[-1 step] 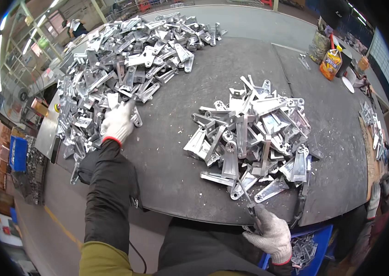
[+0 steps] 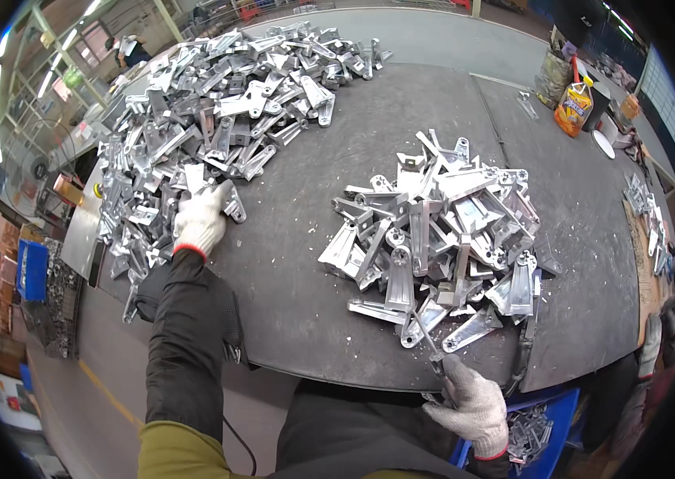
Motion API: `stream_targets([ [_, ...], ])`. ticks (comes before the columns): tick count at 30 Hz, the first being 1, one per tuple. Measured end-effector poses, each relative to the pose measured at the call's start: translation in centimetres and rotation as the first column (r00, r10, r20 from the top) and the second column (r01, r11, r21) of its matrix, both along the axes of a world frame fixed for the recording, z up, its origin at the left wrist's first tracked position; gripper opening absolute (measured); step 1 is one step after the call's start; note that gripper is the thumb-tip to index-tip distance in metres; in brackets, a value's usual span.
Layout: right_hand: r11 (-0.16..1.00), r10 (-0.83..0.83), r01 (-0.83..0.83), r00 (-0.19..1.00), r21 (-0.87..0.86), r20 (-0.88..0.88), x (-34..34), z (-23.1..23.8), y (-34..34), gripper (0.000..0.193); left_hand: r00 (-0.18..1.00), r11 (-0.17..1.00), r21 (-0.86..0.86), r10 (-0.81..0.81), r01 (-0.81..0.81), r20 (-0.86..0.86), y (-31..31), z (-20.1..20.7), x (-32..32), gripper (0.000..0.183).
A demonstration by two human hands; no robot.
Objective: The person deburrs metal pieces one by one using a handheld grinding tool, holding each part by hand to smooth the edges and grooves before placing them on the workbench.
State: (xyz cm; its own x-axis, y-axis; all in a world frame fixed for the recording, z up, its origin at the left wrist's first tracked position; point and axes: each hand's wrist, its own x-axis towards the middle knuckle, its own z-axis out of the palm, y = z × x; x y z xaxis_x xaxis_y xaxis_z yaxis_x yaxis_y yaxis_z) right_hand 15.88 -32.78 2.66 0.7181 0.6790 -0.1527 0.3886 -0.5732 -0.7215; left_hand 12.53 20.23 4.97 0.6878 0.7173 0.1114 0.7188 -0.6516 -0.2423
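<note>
My left hand (image 2: 200, 217), in a white glove with a red cuff edge, is at the right side of the large heap of silvery cast-metal brackets (image 2: 186, 132). Its fingers are closed on a metal bracket (image 2: 235, 207) at the heap's edge; the fingertips are partly hidden. My right hand (image 2: 472, 409), gloved too, is low at the table's front edge. It grips a slim hand tool (image 2: 425, 332) with a thin metal shaft and dark handle. The shaft points up toward a second, smaller pile of brackets (image 2: 441, 231).
A dark table (image 2: 289, 279) carries both piles and scattered metal chips. Below its front edge sits a blue bin (image 2: 565, 431) of metal parts. An orange-yellow bottle (image 2: 575, 108) stands at the far right. Another person's gloved hand (image 2: 651, 343) shows at the right edge.
My left hand has shifted very slightly left and nearer to me, and the bracket by its fingers has tilted a little. My right hand and the tool have hardly moved.
</note>
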Motion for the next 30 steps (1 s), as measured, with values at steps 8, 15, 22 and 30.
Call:
stream_targets([
  [8,0.995,-0.041,0.026,0.984,-0.093,-0.172,0.4,0.7,-0.2,0.083,0.714,0.847,-0.437,0.102,0.303,0.692,2.6,-1.6,-2.9,0.049],
  [15,1.000,0.002,-0.001,0.997,0.017,-0.078,0.3,0.2,-0.8,0.069,0.522,0.616,-0.542,0.238,0.571,0.819,-11.1,3.1,-4.4,0.048],
  [22,1.000,-0.006,0.005,0.997,-0.019,-0.076,-2.5,0.3,-1.6,0.070,0.377,0.411,-0.116,-0.640,0.904,0.669,-26.2,-4.1,-7.2,0.047],
  [30,0.944,0.127,-0.198,0.956,-0.265,-0.263,-6.3,1.4,-3.3,0.072,0.457,0.274,-0.389,-0.711,0.880,0.534,-23.9,-2.8,-7.3,0.101],
])
